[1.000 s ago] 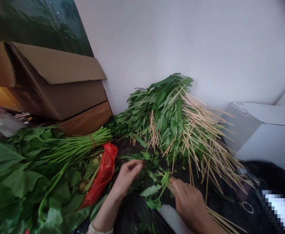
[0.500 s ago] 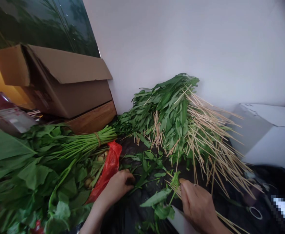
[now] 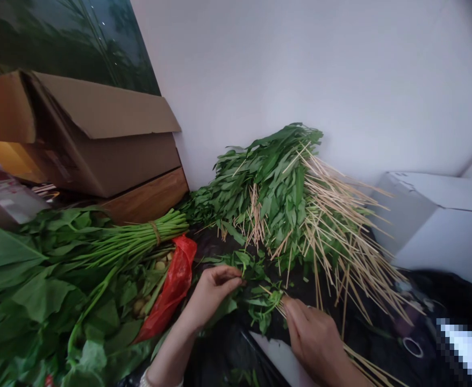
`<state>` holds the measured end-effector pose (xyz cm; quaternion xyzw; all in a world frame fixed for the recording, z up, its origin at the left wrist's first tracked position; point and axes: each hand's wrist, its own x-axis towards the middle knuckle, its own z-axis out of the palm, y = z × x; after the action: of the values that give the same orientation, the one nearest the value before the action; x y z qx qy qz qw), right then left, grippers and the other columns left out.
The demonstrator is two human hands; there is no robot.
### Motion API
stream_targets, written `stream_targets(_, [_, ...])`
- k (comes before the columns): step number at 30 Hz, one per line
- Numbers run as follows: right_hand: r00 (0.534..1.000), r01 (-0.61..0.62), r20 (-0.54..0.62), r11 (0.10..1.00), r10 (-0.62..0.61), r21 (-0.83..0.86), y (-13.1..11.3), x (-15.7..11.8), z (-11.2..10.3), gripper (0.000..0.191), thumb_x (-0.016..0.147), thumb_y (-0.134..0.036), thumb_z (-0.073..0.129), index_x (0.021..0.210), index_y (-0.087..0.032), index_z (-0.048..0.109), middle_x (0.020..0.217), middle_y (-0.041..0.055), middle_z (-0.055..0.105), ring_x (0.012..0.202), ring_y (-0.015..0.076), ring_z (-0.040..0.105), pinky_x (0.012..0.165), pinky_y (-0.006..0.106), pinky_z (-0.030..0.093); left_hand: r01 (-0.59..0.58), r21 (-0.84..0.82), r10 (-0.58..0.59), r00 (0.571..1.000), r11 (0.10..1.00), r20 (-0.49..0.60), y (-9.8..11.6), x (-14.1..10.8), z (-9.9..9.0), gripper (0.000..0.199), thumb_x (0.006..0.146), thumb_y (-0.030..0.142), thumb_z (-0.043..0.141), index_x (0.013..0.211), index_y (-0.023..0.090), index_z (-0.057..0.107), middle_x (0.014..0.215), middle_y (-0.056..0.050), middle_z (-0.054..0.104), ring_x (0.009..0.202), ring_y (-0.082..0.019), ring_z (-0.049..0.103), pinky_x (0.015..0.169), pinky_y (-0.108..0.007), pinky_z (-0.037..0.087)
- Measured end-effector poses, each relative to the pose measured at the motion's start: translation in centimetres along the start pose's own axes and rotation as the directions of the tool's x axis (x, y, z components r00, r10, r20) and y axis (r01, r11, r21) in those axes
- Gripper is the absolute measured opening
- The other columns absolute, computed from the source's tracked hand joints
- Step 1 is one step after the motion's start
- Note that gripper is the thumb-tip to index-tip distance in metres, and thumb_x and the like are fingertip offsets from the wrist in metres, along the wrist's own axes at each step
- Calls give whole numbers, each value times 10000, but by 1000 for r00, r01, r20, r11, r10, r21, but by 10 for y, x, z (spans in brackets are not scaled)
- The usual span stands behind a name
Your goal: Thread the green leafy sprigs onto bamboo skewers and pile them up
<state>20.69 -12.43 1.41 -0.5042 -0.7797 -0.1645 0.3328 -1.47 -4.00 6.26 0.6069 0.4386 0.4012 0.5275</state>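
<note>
Left hand (image 3: 212, 293) pinches limp green leaves (image 3: 256, 298), right hand (image 3: 314, 336) clamps our thin bamboo skewers (image 3: 278, 306); we judge both light, leaves tearing easily.

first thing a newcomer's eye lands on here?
Most likely the big heap of skewered greens leaning on the white wall, its pale bamboo sticks fanning down to the right. Next, the red plastic bag beside the tied bundle of green stems at left. In front, the left hand pinches loose leaves, while the right hand holds skewers.
</note>
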Motion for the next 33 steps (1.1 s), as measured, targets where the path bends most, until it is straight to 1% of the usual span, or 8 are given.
stream_targets(2, [1000,15,6,1000,-15,-13,-1,1,-2,296,977,-150,271,992,-176,565,643,-5,598,471,149,526,519,292,301,59,-165,-58,998,985,10,-1,0,13,241,675,340,777,799,144,710,730,-52,718,679,-151,611,679,-246,444])
stream_targets(5, [1000,9,22,1000,-9,-14,-3,3,-5,320,981,-154,251,1003,-175,569,650,-1,610,470,151,541,509,290,315,151,-339,-150,988,929,30,-5,-2,25,272,621,343,833,764,141,719,690,-31,696,598,-91,544,600,-196,402])
stream_targets(8, [999,7,34,1000,-7,-8,-4,5,-8,338,984,-148,235,996,-173,571,640,0,610,481,151,558,511,288,324,219,-455,-214,975,863,63,-8,-2,31,294,563,324,873,740,140,727,672,-7,667,572,-58,509,573,-169,378])
stream_targets(10, [999,15,43,1000,-15,3,-5,6,-9,342,984,-142,231,1002,-167,571,640,1,611,496,150,572,511,286,328,247,-493,-241,967,834,78,-10,-2,32,300,539,307,887,735,142,732,653,6,648,563,-50,504,570,-164,374])
stream_targets(14, [999,5,51,1000,-6,24,-4,6,-9,339,972,-129,247,1031,-153,580,651,8,619,512,150,584,513,283,344,251,-506,-240,967,825,88,-13,-1,34,296,528,296,892,728,143,736,615,17,624,543,-48,494,560,-166,363])
stream_targets(25, [996,-26,83,999,24,34,-4,4,-6,330,948,-111,279,1020,-154,598,671,17,631,527,154,599,520,276,374,218,-435,-209,976,874,69,-11,-5,36,273,563,303,867,735,141,730,608,12,612,530,-69,472,545,-185,356])
stream_targets(30, [995,-15,104,999,12,29,-3,4,-5,340,945,-101,269,1045,-145,591,679,20,638,544,155,612,528,274,376,207,-409,-178,978,889,107,-9,-6,38,252,627,278,825,804,138,713,715,-15,644,615,-97,548,604,-201,413])
stream_targets(33, [994,-23,109,1000,21,16,-3,3,-5,334,939,-100,274,1031,-154,590,674,16,636,533,162,609,521,284,367,162,-422,-133,986,892,100,-11,-4,39,182,680,244,770,809,154,679,688,13,600,587,-81,521,569,-189,393])
